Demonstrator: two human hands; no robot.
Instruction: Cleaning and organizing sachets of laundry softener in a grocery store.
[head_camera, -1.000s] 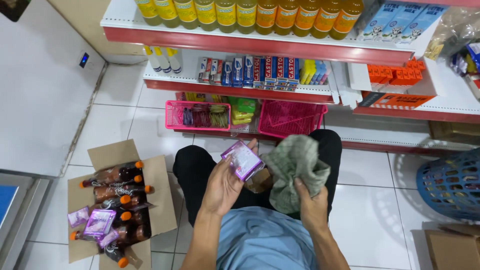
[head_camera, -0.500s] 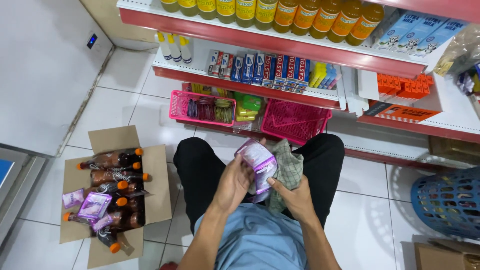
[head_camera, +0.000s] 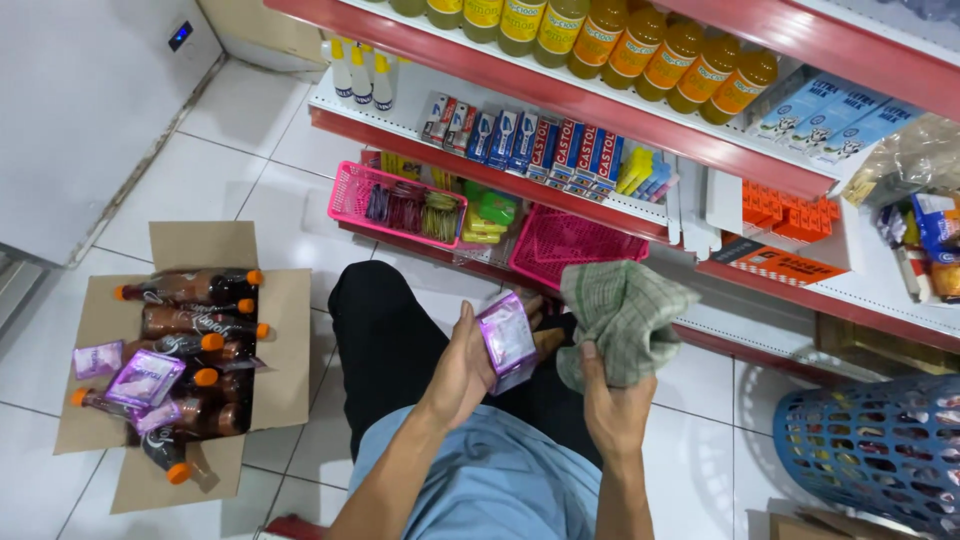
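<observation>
My left hand (head_camera: 462, 368) grips a small purple packet (head_camera: 507, 340), held upright over my lap. Just to its right, my right hand (head_camera: 610, 405) clutches a crumpled green checked cloth (head_camera: 622, 318); the cloth and the packet sit close together but apart. Both are above my black trousers (head_camera: 385, 340), in front of a low red shop shelf.
An open cardboard box (head_camera: 175, 370) on the floor at left holds dark bottles with orange caps and several purple packets. Two pink baskets (head_camera: 400, 205) sit on the bottom shelf ahead. A blue mesh basket (head_camera: 875, 450) stands at right. Shelves above carry yellow bottles and small boxes.
The cloth was against the packet half a second ago; now my right hand has drawn it away to the right. The view has also shifted.
</observation>
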